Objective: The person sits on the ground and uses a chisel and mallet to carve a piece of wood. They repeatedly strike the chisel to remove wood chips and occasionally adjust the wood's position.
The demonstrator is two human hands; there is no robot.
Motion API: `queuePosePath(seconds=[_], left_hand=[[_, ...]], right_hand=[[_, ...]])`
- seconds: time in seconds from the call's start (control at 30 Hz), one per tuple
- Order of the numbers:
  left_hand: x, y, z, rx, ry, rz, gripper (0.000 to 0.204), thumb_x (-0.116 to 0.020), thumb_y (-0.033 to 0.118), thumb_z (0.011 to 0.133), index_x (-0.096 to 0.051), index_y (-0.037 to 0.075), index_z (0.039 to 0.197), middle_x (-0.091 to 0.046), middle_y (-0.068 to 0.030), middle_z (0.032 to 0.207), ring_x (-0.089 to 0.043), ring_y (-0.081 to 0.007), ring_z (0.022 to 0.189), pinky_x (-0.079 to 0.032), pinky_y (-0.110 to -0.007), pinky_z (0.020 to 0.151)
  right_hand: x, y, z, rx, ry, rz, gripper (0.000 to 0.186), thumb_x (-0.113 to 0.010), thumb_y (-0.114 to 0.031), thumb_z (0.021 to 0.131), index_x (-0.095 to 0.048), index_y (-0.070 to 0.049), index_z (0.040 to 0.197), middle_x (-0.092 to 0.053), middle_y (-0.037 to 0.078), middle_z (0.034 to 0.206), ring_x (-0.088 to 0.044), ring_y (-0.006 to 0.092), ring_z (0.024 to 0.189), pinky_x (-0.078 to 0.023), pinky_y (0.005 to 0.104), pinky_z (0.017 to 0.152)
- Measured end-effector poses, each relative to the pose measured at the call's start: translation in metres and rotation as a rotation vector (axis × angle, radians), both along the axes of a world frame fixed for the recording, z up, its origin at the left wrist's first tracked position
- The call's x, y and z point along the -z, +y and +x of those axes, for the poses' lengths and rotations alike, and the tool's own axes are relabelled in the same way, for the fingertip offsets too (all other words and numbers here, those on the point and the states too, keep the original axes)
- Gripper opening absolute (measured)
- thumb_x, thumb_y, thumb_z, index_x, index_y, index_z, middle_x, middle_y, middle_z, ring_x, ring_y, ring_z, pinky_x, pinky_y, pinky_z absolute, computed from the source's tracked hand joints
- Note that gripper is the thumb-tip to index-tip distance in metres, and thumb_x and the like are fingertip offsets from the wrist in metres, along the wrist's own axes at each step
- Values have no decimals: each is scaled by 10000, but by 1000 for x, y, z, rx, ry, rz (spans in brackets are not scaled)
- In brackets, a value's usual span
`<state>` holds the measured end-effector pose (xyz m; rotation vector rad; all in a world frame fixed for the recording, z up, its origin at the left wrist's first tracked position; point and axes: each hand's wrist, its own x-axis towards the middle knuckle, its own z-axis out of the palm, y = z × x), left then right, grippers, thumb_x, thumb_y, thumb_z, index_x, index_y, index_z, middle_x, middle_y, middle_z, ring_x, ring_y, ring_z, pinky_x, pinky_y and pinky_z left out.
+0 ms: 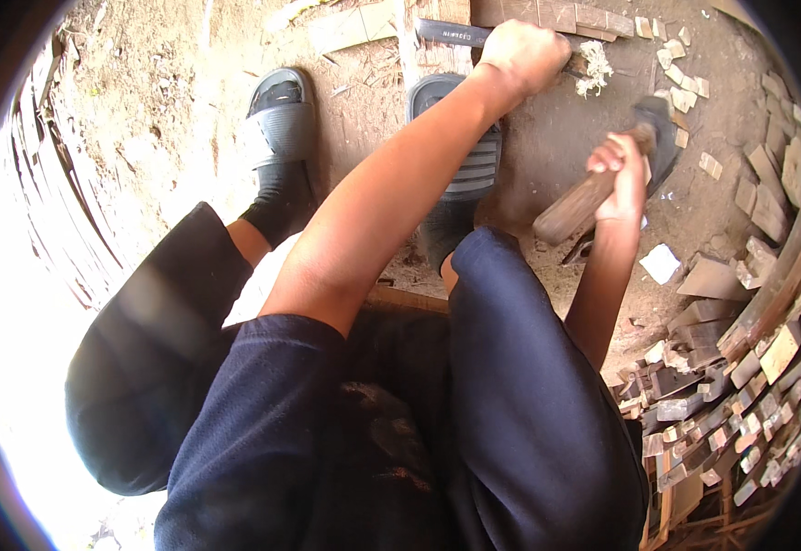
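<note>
At the top of the view, a flat dark chisel (453, 33) lies low across a pale wooden board (433, 61); whether its edge touches the wood cannot be told. The left hand (527, 57) is closed around its handle, though most of the fingers are hidden. Beyond this fist, the butt of the handle spreads into pale frayed fibres (595, 68). The right hand (622, 174) has its fingers curled around the wooden handle of a blurred striking tool (573, 209), perhaps a hatchet or a hammer, whose dark head is apart from the chisel.

For good work, the grip of the left hand should probably be firm, with the fist well back from the frayed butt, because a blow could slip on such soft fibres. A short, straight swing along the chisel's line seems safest. The right sandal (469, 173) is just beside the blade, so the edge is best directed away from the toes. Farther out, small wooden offcuts (683, 81) lie on the ground.
</note>
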<state>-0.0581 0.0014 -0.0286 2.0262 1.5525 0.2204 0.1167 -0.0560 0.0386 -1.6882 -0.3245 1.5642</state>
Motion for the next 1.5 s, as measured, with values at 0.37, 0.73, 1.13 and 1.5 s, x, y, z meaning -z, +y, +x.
queuePosePath(seconds=[0.37, 0.73, 1.13, 1.5], left_hand=[[9, -5, -4, 69, 23, 59, 152, -556, 141, 779, -698, 104, 820, -691, -106, 837, -681, -247, 792, -543, -356, 695], [-18, -10, -8, 104, 92, -67, 141, -589, 172, 768, -700, 114, 832, -690, -108, 867, -677, -244, 825, -540, -356, 714], [-10, -23, -19, 147, 71, -47, 173, -593, 214, 766, -699, 100, 840, -691, -113, 834, -680, -249, 797, -539, -369, 708], [-7, -14, -15, 126, 61, -65, 196, -543, 212, 767, -682, 81, 812, -687, -126, 813, -680, -262, 772, -539, -383, 709]], right_hand=[[-17, -14, -1, -261, -26, -217, 201, -612, -64, 788, -476, -50, 934, -384, -40, 588, -389, 57, 459, -331, 230, 407], [-24, -24, -3, -393, -68, -276, 175, -605, -82, 780, -481, -70, 902, -394, -39, 599, -386, 67, 442, -327, 237, 391], [-32, -41, -24, -380, 23, -308, 114, -585, -67, 781, -478, -87, 813, -394, -41, 574, -385, 72, 450, -364, 250, 435], [-13, -38, -26, -132, 1, -173, 153, -589, -75, 793, -438, -82, 771, -369, -41, 564, -389, 80, 460, -366, 281, 442]])
